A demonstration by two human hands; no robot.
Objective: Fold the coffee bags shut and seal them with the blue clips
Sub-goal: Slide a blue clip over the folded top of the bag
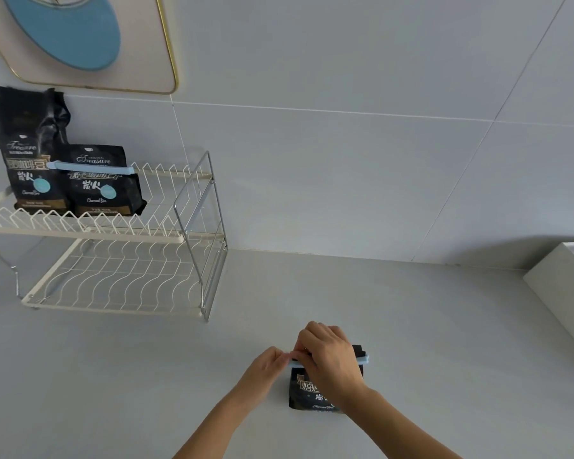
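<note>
A black coffee bag (pixel 307 394) stands on the grey counter in front of me, its top folded down under a long blue clip (pixel 363 359) that runs across it. My left hand (pixel 267 371) pinches the clip's left end. My right hand (pixel 328 354) lies over the middle of the clip and the bag's folded top, hiding most of both. On the upper shelf of the wire rack stand two more black coffee bags: the left one (pixel 30 154) tall and unclipped, the right one (pixel 103 183) folded down with a blue clip (pixel 90 167) across it.
The white two-tier wire rack (pixel 120 276) stands at the left against the tiled wall, its lower shelf bare. A white box (pixel 557 286) sits at the counter's right edge. A framed picture (pixel 80 41) hangs on the wall above the rack.
</note>
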